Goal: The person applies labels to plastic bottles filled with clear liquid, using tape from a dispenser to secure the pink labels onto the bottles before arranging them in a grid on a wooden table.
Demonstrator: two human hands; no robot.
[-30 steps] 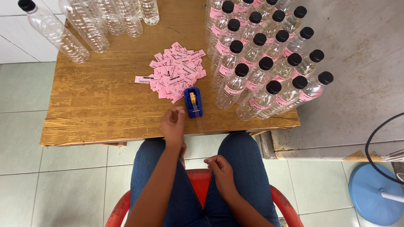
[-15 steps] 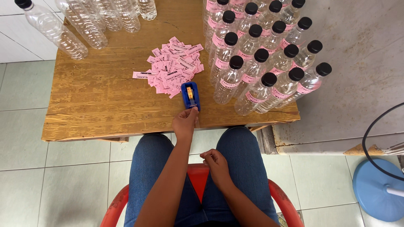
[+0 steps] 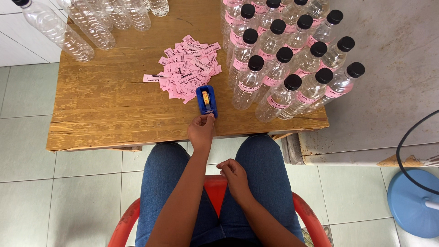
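My left hand point(image 3: 200, 131) fingertips pinched at the blue tape dispenser point(image 3: 206, 100), right hand point(image 3: 233, 174) loosely curled, empty, over my lap.

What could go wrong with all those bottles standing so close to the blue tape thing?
The left hand touches the blue tape dispenser, which stands beside the packed capped bottles; a sideways bump might topple several. The dispenser also sits near the table's front edge and could slide off.
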